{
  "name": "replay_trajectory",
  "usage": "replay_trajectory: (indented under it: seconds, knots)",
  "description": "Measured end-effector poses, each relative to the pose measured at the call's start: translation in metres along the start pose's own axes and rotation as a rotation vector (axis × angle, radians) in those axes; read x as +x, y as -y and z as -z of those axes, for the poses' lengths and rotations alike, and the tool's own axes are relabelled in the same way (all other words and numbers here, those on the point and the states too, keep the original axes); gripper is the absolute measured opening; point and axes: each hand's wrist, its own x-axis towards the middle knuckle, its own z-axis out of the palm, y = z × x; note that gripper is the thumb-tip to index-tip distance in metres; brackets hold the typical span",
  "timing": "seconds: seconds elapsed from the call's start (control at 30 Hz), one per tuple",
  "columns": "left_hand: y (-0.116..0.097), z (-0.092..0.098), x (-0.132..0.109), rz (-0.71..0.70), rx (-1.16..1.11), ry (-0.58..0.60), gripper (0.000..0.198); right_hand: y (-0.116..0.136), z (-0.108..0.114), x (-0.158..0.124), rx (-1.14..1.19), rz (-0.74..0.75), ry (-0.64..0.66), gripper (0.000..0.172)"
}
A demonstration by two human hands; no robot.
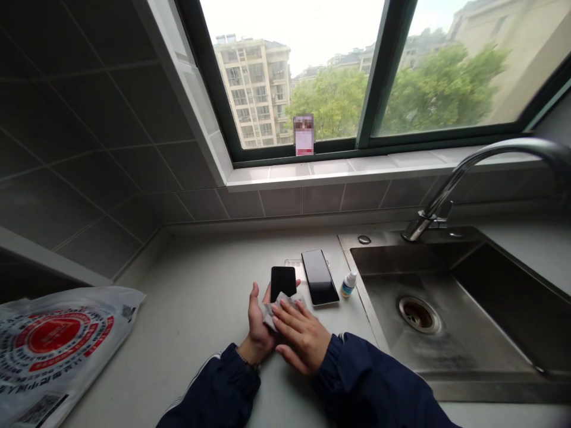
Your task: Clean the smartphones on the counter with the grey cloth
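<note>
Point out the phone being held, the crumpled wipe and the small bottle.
Held phone (283, 282): head view, middle of its dark screen.
Crumpled wipe (269, 316): head view, its exposed left part.
Small bottle (347, 289): head view, its label.

Left hand (260, 330) palm-up, right hand (307, 334) palm-down

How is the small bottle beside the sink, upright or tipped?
Upright: the bottle stands on the counter, with its white cap at the top.
</note>
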Motion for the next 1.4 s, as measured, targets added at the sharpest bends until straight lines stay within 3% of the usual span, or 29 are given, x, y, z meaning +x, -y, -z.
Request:
replay_trajectory:
  seconds: [0.17, 0.3, 0.5, 0.6, 0.73, 0.87, 1.1, 1.4]
  knots:
    - [-0.001, 0.000, 0.000, 0.019, -0.032, 0.009, 0.071, -0.001, 0.002, 0.000, -0.012, 0.004, -0.034, 0.047]
    - [0.006, 0.005, 0.002, 0.060, 0.039, -0.003, 0.074, -0.008, 0.011, 0.003, -0.141, -0.132, -0.039, 0.060]
    - [0.013, 0.012, -0.002, 0.056, 0.235, 0.118, 0.070, -0.012, 0.019, 0.005, -0.208, -0.317, -0.136, 0.070]
    - [0.012, 0.010, -0.001, 0.030, 0.186, 0.074, 0.072, -0.007, 0.017, 0.005, -0.184, -0.259, -0.076, 0.070]
    - [0.002, 0.003, 0.000, 0.004, 0.011, 0.014, 0.075, 0.005, 0.011, 0.003, -0.073, -0.065, 0.048, 0.062]
    - [-0.011, 0.002, 0.000, 0.009, -0.025, 0.019, 0.072, 0.009, 0.009, 0.002, 0.003, 0.018, 0.054, 0.051]
    - [-0.015, 0.000, 0.001, 0.002, -0.015, 0.028, 0.074, 0.000, 0.009, 0.004, -0.004, 0.014, -0.062, 0.038]
    - [0.004, 0.005, 0.003, -0.018, 0.110, -0.005, 0.074, -0.003, 0.014, 0.005, -0.129, -0.089, 0.010, 0.062]
